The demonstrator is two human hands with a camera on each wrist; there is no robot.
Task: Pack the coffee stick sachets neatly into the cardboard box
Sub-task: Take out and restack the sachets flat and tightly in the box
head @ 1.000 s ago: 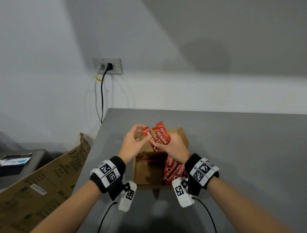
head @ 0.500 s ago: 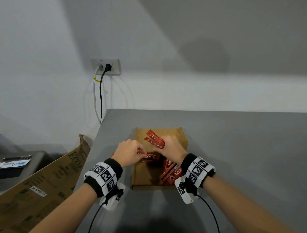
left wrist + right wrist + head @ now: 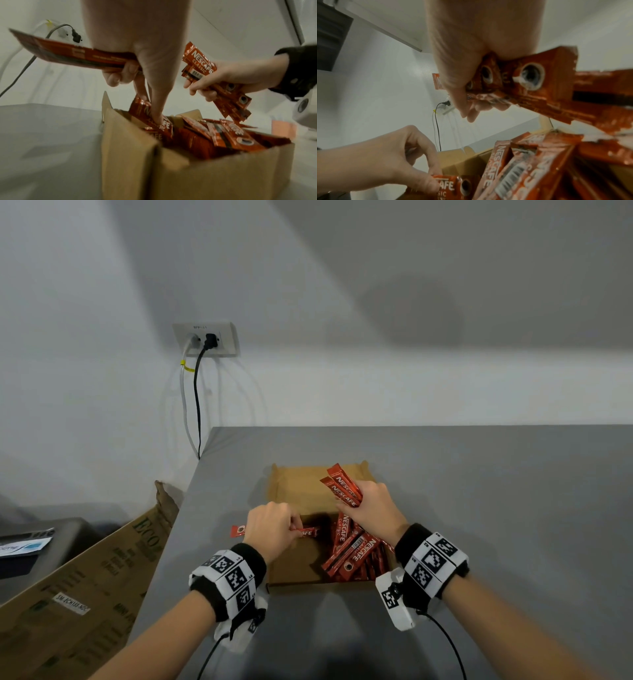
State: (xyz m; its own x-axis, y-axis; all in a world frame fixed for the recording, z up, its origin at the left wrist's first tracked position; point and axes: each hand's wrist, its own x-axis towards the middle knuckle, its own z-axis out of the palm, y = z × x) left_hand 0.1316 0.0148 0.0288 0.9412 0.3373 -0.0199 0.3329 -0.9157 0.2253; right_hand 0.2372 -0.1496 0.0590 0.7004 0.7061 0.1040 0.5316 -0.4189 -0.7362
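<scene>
Standing open on the grey table [image 3: 479, 508], the cardboard box [image 3: 298, 491] has its flaps up, and its right half is filled with red coffee stick sachets [image 3: 356, 553]. These loose sachets lie crossed over each other, some leaning against the right wall, none in a tidy row. The left part of the box floor, toward 9 o'clock, shows bare cardboard.

The left hand [image 3: 270, 529] is over the left wall of the box. Its curled fingers pinch one sachet [image 3: 239, 531] that lies level, with one end sticking out past the box toward 9 o'clock. In the left wrist view the thumb [image 3: 158, 108] of this hand reaches down and presses on another sachet [image 3: 164, 125] inside the box.

The right hand [image 3: 373, 508] is above the box at about 1 o'clock from its middle. Its fingers are curled around a small bundle of sachets [image 3: 342, 486], whose ends point up toward 11 o'clock. How many sachets are in the bundle cannot be told exactly.

At 8 o'clock from the table a big brown carton [image 3: 78, 594] leans. A wall socket [image 3: 205, 338] with a black cable [image 3: 197, 405] is at 11 o'clock.
</scene>
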